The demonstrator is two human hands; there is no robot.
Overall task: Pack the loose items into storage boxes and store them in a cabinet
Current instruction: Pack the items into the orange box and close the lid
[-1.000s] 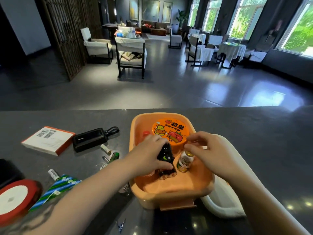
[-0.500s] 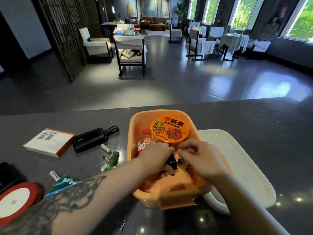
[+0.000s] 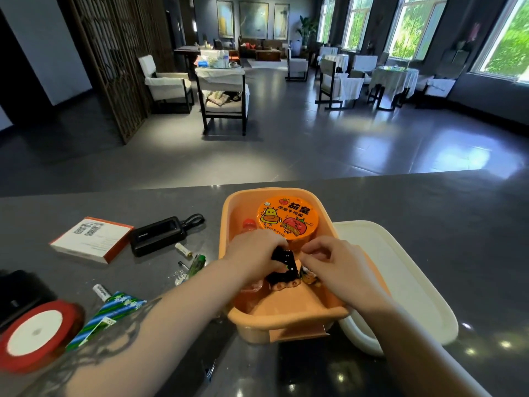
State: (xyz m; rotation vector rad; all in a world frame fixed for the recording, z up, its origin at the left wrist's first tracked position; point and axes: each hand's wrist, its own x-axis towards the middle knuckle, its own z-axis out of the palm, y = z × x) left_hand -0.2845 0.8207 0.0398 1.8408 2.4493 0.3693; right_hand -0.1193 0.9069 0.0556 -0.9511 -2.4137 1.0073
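The black figure (image 3: 282, 266) is gripped by the left hand (image 3: 254, 255), while the small bottle (image 3: 307, 275) is pinched under the right hand (image 3: 329, 263). Just beyond the fingers (image 3: 310, 250), the noodle cup (image 3: 287, 219) crowds the orange box (image 3: 289, 320); either piece could be tipped when released.

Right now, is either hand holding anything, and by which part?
The left hand grips the black figurine by its upper part, inside the orange box. The right hand has fingers curled near the small bottle; its hold cannot be told.
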